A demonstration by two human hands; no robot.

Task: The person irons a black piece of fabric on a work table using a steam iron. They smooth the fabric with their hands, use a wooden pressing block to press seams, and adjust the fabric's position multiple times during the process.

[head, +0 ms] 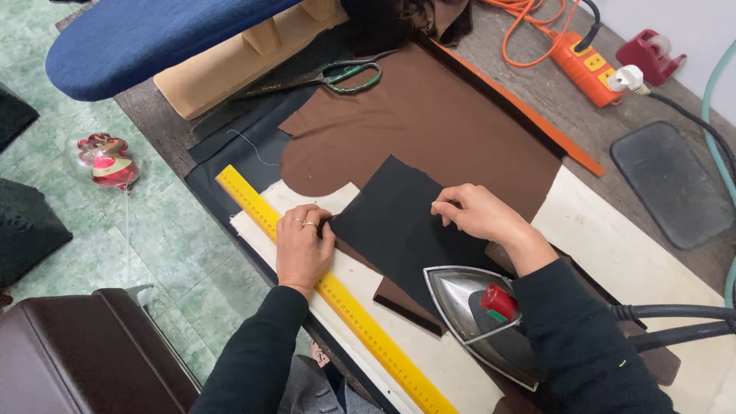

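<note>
Fingers [310, 224] of my left hand [300, 249] lie flat, pressing the left corner of the black fabric piece [399, 222]; nothing is gripped. My right hand [479, 213] pinches that piece's far edge between curled fingers. The piece lies mid-counter over brown cloth [429, 123]. A yellow ruler [337, 299] runs under my left hand. An iron [479, 318] rests near right, scissors [337, 77] far.

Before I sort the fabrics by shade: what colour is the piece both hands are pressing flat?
The fabric piece is black, lying on brown cloth; clearest in the head view.
</note>
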